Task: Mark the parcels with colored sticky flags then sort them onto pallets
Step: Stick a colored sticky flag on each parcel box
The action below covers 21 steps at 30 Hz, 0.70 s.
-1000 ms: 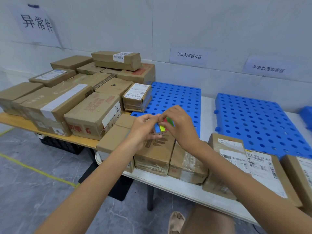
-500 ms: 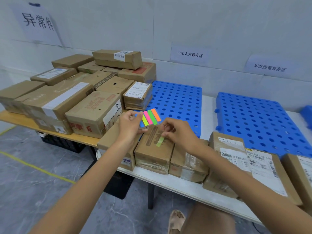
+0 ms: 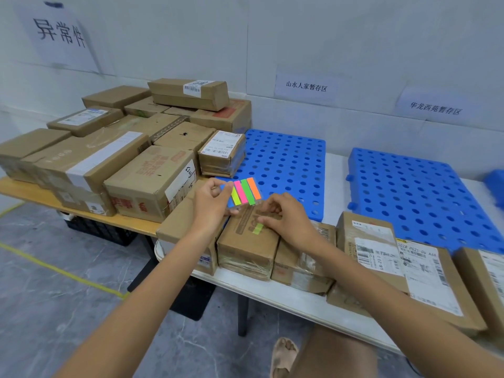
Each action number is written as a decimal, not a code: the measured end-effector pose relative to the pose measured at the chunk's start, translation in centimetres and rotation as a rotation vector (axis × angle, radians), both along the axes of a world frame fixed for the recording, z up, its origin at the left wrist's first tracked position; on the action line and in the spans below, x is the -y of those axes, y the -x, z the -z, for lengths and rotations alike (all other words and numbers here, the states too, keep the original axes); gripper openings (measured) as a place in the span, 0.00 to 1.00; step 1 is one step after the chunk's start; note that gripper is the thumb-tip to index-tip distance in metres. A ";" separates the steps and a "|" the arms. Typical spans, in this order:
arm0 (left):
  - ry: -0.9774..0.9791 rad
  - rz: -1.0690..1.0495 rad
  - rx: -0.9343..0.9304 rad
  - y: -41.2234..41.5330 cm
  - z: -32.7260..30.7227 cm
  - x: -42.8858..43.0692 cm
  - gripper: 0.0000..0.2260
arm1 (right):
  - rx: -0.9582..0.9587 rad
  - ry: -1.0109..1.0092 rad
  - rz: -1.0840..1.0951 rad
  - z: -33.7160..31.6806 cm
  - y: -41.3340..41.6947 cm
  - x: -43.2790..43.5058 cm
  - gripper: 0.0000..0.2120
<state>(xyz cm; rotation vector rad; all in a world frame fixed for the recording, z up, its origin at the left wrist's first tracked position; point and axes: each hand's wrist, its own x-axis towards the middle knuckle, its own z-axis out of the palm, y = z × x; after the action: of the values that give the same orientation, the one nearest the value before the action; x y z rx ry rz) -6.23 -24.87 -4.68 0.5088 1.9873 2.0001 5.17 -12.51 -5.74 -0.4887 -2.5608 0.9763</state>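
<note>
While the left hand [image 3: 211,201] pinches the pad of sticky flags [image 3: 243,191] just above the parcels, the right hand [image 3: 286,219] presses its fingertips [image 3: 263,220] together on a yellow-green flag [image 3: 257,228] lying on the small parcel [image 3: 249,241] at the desk [image 3: 272,293] edge. Judging from here, the flag may lift if only one end is rubbed down, or cling to the fingertip as it pulls away. Both blue pallets [image 3: 283,156] behind hold no flagged parcel; sorting appears not yet begun.

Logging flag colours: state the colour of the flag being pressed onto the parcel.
Yellow-green flag, under the right hand, head view.
</note>
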 end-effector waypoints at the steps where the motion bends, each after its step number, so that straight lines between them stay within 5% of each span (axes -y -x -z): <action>1: 0.003 0.008 -0.012 -0.1 0.0 0.1 0.05 | -0.031 0.046 0.043 0.0 0.0 -0.1 0.06; 5: 0.028 0.114 -0.118 -0.7 0.1 0.1 0.06 | -0.214 0.153 0.208 -1.2 -0.7 -0.8 0.05; 14: -0.048 0.302 -0.109 -3.7 -0.9 -3.8 0.09 | -0.190 -0.708 0.173 -1.9 -2.3 -2.5 0.17; 21: -0.059 0.353 -0.049 -4.6 0.4 -5.2 0.09 | -0.225 -0.827 0.190 -0.7 -3.1 -4.2 0.13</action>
<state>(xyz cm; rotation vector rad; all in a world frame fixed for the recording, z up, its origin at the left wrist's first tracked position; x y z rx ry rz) -1.68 -19.71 -5.11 0.8634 1.7234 1.8428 8.27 -8.29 -5.06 -0.3366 -2.3769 -0.1226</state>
